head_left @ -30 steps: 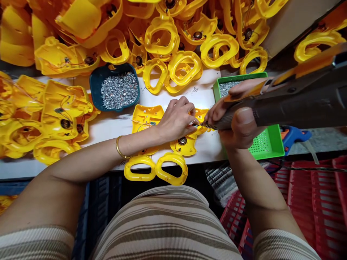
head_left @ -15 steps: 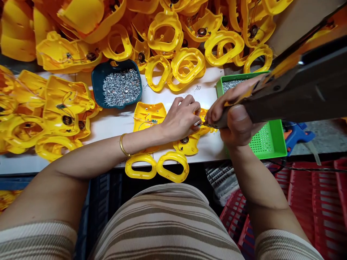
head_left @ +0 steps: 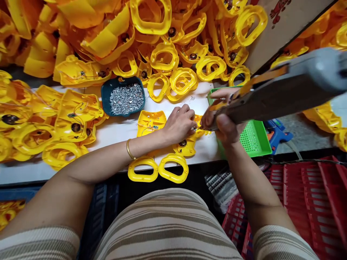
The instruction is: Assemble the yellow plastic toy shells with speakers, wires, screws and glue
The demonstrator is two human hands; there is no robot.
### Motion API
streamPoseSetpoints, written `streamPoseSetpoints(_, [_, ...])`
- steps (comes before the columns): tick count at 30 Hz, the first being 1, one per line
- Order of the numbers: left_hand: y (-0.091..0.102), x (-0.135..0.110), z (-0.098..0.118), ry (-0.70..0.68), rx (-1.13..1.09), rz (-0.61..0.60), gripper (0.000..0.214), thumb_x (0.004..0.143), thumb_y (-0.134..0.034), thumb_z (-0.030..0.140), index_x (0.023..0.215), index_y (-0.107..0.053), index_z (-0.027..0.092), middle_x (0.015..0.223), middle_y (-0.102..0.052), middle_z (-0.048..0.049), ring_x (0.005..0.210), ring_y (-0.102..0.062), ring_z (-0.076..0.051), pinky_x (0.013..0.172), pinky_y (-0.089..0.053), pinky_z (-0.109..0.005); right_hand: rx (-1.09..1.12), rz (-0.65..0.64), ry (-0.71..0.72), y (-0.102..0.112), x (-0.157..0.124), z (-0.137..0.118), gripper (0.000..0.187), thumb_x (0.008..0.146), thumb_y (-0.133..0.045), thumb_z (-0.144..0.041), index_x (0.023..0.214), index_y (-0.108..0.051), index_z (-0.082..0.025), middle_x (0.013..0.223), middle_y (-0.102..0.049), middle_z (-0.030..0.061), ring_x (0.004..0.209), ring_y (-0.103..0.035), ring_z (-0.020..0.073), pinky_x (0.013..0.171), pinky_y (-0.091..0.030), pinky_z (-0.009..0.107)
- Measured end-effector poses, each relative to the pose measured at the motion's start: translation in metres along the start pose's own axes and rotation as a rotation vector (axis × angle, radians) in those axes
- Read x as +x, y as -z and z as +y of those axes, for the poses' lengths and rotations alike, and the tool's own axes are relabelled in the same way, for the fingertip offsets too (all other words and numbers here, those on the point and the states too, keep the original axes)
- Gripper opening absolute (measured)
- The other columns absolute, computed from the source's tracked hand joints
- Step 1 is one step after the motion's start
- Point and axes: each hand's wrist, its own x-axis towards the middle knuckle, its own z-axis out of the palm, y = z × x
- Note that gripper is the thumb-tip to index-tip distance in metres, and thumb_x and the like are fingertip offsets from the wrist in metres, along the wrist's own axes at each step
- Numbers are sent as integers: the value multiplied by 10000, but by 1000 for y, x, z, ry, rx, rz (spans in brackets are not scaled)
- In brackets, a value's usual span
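My right hand is wrapped around a grey electric screwdriver, its tip pointing left toward my left fingertips. My left hand is closed in a pinch at that tip, over a yellow plastic shell with a round dark speaker in it. Something small and silvery shows at the left fingertips, too small to name. Left of it lies another yellow shell with a small circuit board and thin wires, partly behind my left forearm. Two yellow oval rings rest at the table's front edge.
A dark teal bin of small screws stands behind on the left. The green basket is at right, beside a blue glue gun. Yellow parts are heaped at the back and left. Red crates stand below right.
The view has shifted, showing more at the right. The screwdriver's rear end now shows and its body looks less close to the camera. Both hands stay together over the shell.
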Motion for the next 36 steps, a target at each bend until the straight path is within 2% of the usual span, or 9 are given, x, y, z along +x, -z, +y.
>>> streamPoseSetpoints(5, [2, 5, 0, 52, -23, 20, 169, 865, -644, 257, 976, -754, 192, 1085, -653, -87, 1128, -480, -301, 887, -412, -423, 199, 145, 241, 5, -3, -32, 189, 820, -633, -407, 899, -633, -236, 484, -463, -74, 313, -417, 101, 299, -373, 246])
streamPoseSetpoints(9, [32, -7, -3, 47, -72, -16, 257, 883, -613, 261, 1103, -726, 190, 1137, -671, -97, 1117, -524, -296, 912, -441, -434, 169, 197, 221, 17, -15, -41, 178, 795, -650, -376, 891, -650, -225, 493, -479, -63, 328, -431, 99, 307, -399, 243])
streamPoseSetpoints(12, [53, -47, -14, -35, -100, 36, 378, 935, -558, 394, 1259, -650, 222, 1274, -636, -106, 1177, -524, -286, 996, -425, -458, 143, 200, 208, 26, -29, -46, 189, 792, -636, -368, 918, -665, -229, 510, -491, -55, 349, -444, 114, 328, -424, 267])
streamPoseSetpoints(14, [55, -84, -24, -33, -67, 66, 521, 889, -612, 511, 1345, -584, 261, 1424, -539, -119, 1296, -457, -320, 1065, -374, -501, 142, 195, 210, 30, -37, -50, 195, 797, -631, -363, 922, -664, -217, 522, -503, -50, 357, -459, 121, 335, -432, 273])
streamPoseSetpoints(17, [37, -133, -40, 6, 8, -32, 855, 767, -705, 638, 1491, -412, 290, 1592, -317, -150, 1443, -293, -374, 1161, -233, -563, 137, 207, 205, 29, -45, -54, 199, 785, -659, -378, 904, -649, -219, 519, -514, -52, 347, -462, 121, 331, -433, 265])
streamPoseSetpoints(19, [19, -148, -49, 52, 7, -100, 983, 730, -711, 682, 1538, -322, 279, 1621, -237, -170, 1483, -216, -387, 1182, -183, -581, 125, 238, 213, 24, -46, -53, 207, 771, -685, -395, 879, -632, -227, 499, -501, -63, 328, -439, 111, 320, -421, 249])
streamPoseSetpoints(25, [-5, -120, -52, 32, -80, -109, 1033, 740, -643, 753, 1559, -270, 246, 1637, -158, -191, 1508, -156, -380, 1184, -214, -550, 136, 189, 236, 5, -45, -35, 189, 775, -702, -385, 867, -635, -235, 495, -493, -73, 324, -424, 92, 328, -409, 226])
streamPoseSetpoints(31, [8, -99, -23, -94, 47, -60, 660, 892, -592, 581, 1492, -353, 442, 1634, -244, -103, 1493, -221, -371, 1149, -52, -691, 31, 278, 173, 1, -44, -19, 192, 772, -708, -439, 847, -633, -279, 484, -490, -65, 325, -429, 119, 331, -386, 270])
streamPoseSetpoints(36, [0, -99, -17, -128, 50, -53, 531, 934, -559, 509, 1446, -441, 437, 1590, -360, -66, 1458, -306, -362, 1147, -63, -703, 44, 295, 164, 2, -39, -23, 242, 772, -731, -452, 893, -639, -263, 496, -488, -61, 346, -448, 131, 355, -401, 292])
